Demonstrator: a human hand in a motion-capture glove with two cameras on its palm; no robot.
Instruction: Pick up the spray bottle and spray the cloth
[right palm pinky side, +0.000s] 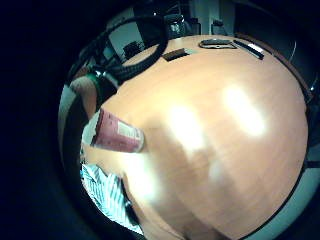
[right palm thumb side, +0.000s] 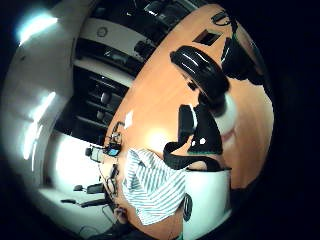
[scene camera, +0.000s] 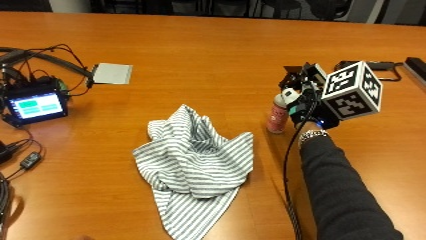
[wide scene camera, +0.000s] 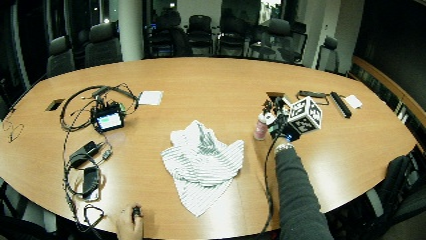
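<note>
From the outside view the gloved right hand (scene camera: 307, 102) sits right of centre, its grip apparently wrapped round the upright spray bottle (scene camera: 277, 114) on the worktop (scene camera: 200, 55), striped cloth (scene camera: 193, 160) left; wide view matches, so a badly aimed nozzle could miss.

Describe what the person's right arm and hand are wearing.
The right hand wears a black glove with black straps and small white plastic parts. The arm is in a dark long sleeve, with a beaded bracelet at the wrist.
</note>
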